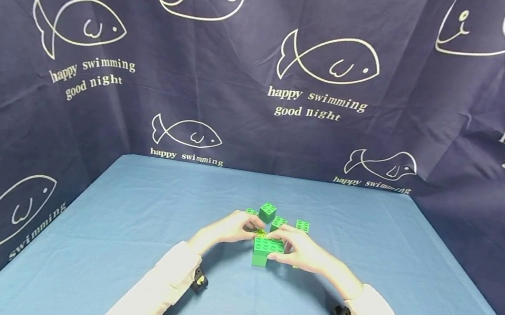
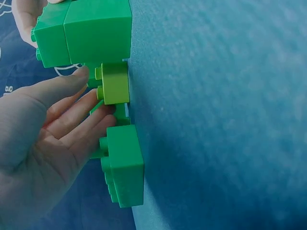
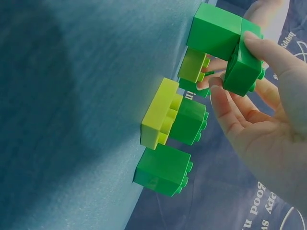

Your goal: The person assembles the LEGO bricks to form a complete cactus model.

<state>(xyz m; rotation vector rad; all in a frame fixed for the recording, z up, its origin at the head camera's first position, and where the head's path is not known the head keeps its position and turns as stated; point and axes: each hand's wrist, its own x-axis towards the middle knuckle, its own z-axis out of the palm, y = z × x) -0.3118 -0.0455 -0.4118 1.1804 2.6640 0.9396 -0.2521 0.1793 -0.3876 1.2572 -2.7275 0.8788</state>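
In the head view my right hand [image 1: 300, 249] pinches a green toy brick [image 3: 244, 69] with eight studs. That brick sits on top of another green brick [image 3: 214, 28] and overhangs it on one side, its hollow underside partly showing. My left hand [image 1: 241, 226] is just left of this stack, its fingers loosely extended beside a small yellow-green brick [image 2: 116, 84]. The left thumb stays apart from the fingers, and whether they touch the yellow-green brick is hard to see. Nearest the left wrist camera stands a separate green brick [image 2: 125, 165].
Behind the hands stand more green bricks, including one at the back [image 1: 267, 211] and one at the right [image 1: 302, 225]. A longer yellow-green brick [image 3: 160, 115] lies beyond the right hand. Blue cloth [image 1: 157, 193] covers the table, and a dark printed curtain [image 1: 250, 99] surrounds it.
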